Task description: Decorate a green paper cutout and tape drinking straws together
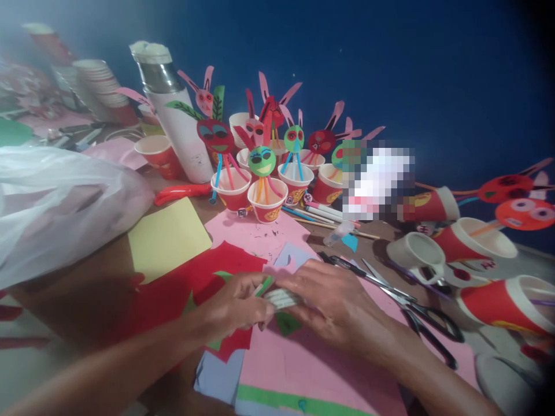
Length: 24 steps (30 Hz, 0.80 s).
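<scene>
Both hands meet over a sheet of pink paper (329, 370) in the lower middle. Between them is a small whitish piece with faint lines, perhaps a tube or folded paper (281, 299). My left hand (247, 303) pinches its left end, with a thin green strip (263, 286) between thumb and forefinger. My right hand (336, 300) lies over its right end, fingers bent against it, their tips partly hidden. Under the hands lies a dark green scrap (288, 325). Red paper (173, 303) with jagged edges spreads to the left, partly beneath my left forearm.
Scissors (407, 303) lie right of my right hand. Paper cups (267, 202) with paper-faced figures stand behind, near a white flask (184, 127). A plastic bag (65, 202) and yellow paper (169, 240) lie left. A mug (414, 254) and tipped cups (498, 303) are at right.
</scene>
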Tool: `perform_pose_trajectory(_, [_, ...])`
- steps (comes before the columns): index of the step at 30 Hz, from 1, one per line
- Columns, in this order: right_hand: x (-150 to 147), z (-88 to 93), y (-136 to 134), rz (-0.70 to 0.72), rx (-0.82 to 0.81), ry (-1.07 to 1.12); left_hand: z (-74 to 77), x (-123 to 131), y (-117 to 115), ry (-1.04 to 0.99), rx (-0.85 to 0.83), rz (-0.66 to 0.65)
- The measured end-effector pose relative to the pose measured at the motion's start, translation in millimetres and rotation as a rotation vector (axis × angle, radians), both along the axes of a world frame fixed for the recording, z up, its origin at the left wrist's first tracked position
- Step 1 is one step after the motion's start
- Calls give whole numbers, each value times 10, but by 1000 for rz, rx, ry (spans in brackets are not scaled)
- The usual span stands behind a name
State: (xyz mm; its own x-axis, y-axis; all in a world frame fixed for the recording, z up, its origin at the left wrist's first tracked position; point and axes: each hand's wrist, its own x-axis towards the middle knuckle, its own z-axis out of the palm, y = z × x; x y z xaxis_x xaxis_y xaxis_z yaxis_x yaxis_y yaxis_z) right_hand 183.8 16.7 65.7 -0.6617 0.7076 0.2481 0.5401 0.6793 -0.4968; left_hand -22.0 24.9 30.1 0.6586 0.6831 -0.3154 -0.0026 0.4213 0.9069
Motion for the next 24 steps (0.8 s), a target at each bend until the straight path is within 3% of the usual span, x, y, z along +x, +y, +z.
perform_pose_trajectory(8, [-20,22,-22,-5,32,-9,-73,-13,-20,-36,-51,14])
perform_pose_trajectory(18, [7,27,-7,15,82,37,-60,2,-5,-176,-191,-21])
perform_pose_trajectory(24, [-10,21,-24,2,62,33,-16,31,1,-152,-198,-26])
